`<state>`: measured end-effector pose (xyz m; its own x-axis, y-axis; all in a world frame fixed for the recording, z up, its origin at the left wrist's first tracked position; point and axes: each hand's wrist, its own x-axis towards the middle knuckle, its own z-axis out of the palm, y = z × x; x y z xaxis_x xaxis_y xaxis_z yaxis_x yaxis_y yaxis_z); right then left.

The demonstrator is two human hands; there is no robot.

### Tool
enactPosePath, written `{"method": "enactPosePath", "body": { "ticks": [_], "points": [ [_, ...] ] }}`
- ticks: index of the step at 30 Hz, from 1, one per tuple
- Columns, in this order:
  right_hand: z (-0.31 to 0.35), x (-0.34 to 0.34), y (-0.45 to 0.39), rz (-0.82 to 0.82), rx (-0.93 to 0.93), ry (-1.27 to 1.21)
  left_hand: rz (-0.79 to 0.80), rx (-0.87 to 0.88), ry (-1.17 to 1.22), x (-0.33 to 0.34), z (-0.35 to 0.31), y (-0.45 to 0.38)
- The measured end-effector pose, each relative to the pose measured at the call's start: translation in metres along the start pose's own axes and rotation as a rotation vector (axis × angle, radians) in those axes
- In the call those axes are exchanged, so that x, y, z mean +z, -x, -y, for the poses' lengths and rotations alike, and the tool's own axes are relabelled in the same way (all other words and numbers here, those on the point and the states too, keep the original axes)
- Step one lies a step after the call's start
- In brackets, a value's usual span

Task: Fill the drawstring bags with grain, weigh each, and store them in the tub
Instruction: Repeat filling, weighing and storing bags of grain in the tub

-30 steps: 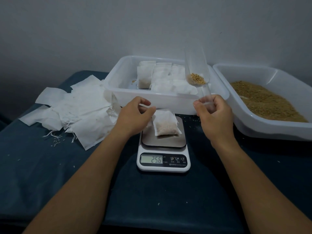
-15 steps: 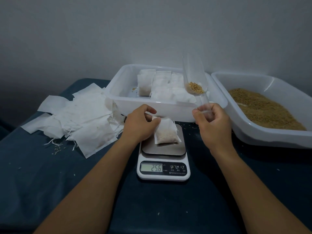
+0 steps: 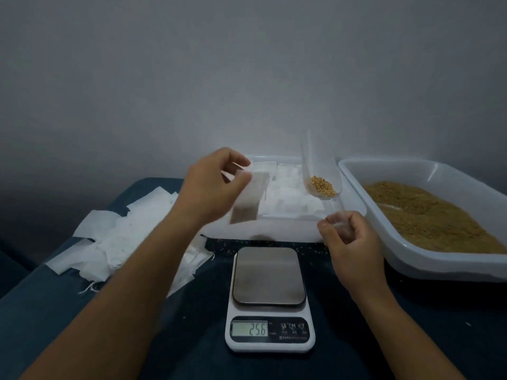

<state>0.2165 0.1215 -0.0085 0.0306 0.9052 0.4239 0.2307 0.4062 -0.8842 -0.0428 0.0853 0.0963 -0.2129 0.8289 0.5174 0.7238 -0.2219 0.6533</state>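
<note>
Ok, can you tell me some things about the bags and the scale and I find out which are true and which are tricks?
1. The left hand holds a filled bag up in the air. True.
2. A bag lies on the scale. False: its metal plate is bare.
3. The right hand holds a clear scoop with a little grain in it. True.
4. The tub of loose grain is on the left. False: it stands on the right.
5. The storage tub has no bags in it. False: white bags already lie inside.
</note>
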Motion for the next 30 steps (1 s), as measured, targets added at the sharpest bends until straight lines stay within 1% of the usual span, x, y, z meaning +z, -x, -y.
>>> {"method": "enactPosePath", "body": {
  "ticks": [4, 7, 11, 14, 20, 22, 24, 27, 30],
  "points": [
    [0.005, -0.001, 0.002, -0.013, 0.0, -0.019, 0.024, -0.035, -0.107, -0.011, 0.01, -0.056],
    [0.006, -0.002, 0.003, -0.011, 0.006, -0.026, 0.128, -0.102, -0.205, -0.006, 0.031, -0.088],
    [0.005, -0.004, 0.002, -0.017, -0.01, -0.02, 0.287, -0.105, -0.473, 0.015, 0.059, -0.107],
    [0.006, -0.004, 0.002, -0.015, -0.012, -0.012, 0.35, -0.144, -0.541, 0.029, 0.078, -0.114],
    [0.01, -0.004, 0.003, -0.004, -0.012, 0.014, 0.438, -0.308, -0.492, 0.045, 0.095, -0.134],
    [0.012, -0.002, 0.004, 0.01, -0.012, 0.014, 0.453, -0.325, -0.507, 0.053, 0.1, -0.143],
    [0.013, -0.002, 0.005, 0.03, 0.007, 0.017, 0.42, -0.355, -0.485, 0.061, 0.105, -0.15],
    [0.011, -0.003, 0.004, 0.051, 0.031, 0.028, 0.323, -0.405, -0.32, 0.068, 0.112, -0.155],
    [0.011, -0.007, 0.002, 0.055, 0.045, 0.038, 0.209, -0.393, -0.166, 0.066, 0.109, -0.155]
  ]
}}
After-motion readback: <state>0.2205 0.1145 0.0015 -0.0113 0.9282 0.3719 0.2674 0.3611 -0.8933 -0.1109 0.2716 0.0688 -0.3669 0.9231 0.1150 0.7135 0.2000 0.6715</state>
